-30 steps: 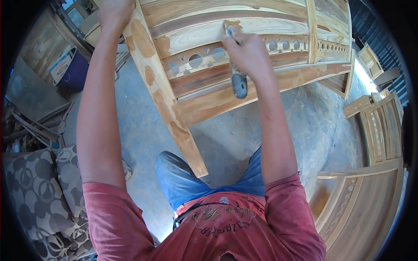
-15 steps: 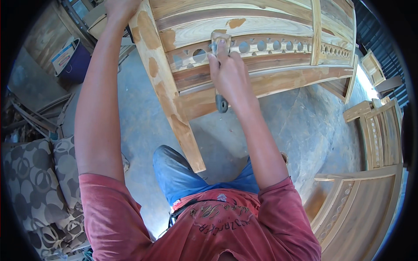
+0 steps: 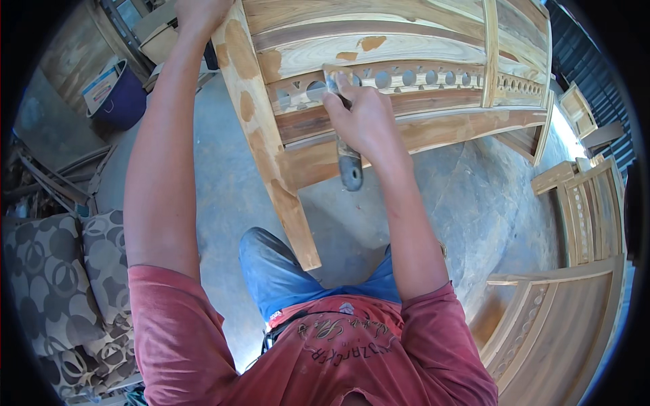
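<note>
My right hand [image 3: 369, 118] is closed round a putty knife [image 3: 350, 168] with a dark, worn handle. The knife's blade lies near the pierced rail [image 3: 409, 78] of a large bare-wood panel, which looks like a bed headboard, with a row of round holes. Brown filler patches [image 3: 372, 43] mark the pale board above the rail, and more blotch the left post [image 3: 247, 107]. At the top edge of the picture my left hand [image 3: 203, 15] is by the top of that post. Its fingers are out of sight, so its grip does not show.
On the left are a purple bucket [image 3: 122, 101] with a white package in it and patterned cushions [image 3: 51, 284]. Other wooden panels [image 3: 562, 325] stand at the right. The post's foot [image 3: 308, 260] reaches down near my knees, above the grey concrete floor [image 3: 223, 183].
My right hand has drawn the putty knife slightly down and tilted it, uncovering a small filler patch above the rail. The panel and left hand sit slightly further right in view.
</note>
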Motion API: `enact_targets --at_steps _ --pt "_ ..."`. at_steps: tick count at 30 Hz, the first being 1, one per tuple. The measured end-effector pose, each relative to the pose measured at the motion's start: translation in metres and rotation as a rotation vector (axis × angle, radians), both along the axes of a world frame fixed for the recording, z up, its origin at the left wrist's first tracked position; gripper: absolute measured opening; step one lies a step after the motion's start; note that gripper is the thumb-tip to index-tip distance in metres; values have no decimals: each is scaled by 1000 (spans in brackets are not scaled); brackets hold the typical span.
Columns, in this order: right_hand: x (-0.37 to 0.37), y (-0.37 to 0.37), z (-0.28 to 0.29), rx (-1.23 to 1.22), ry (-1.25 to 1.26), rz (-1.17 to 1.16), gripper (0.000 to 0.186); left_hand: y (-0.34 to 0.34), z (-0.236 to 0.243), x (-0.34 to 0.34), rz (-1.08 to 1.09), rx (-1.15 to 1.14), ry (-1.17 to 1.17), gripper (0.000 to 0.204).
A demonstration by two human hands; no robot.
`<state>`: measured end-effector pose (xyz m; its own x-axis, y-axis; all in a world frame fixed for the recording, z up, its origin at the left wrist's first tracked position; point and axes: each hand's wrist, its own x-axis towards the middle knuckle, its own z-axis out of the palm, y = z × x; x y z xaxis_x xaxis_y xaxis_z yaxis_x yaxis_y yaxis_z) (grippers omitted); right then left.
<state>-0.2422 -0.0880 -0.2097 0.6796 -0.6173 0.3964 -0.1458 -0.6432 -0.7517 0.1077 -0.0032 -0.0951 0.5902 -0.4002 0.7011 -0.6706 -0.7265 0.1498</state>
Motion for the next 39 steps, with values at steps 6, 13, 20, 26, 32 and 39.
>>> enact_targets --at_steps 6,13,20,26,32,39 --pt "4 -5 26 180 63 -56 51 6 4 25 -38 -101 -2 61" --pt "-30 -28 17 25 71 -70 40 16 11 -50 11 -264 146 88" --pt "-13 -98 -9 -297 -21 -231 36 9 20 -77 40 -373 272 101" --pt "-51 -100 0 -223 125 -97 37 18 14 -57 -12 -322 263 99" --pt "-181 -102 -56 610 -445 -265 40 16 13 -67 -66 -366 248 100" --pt "-381 -120 -317 1556 -1008 -453 30 20 16 -56 -66 -327 290 99"
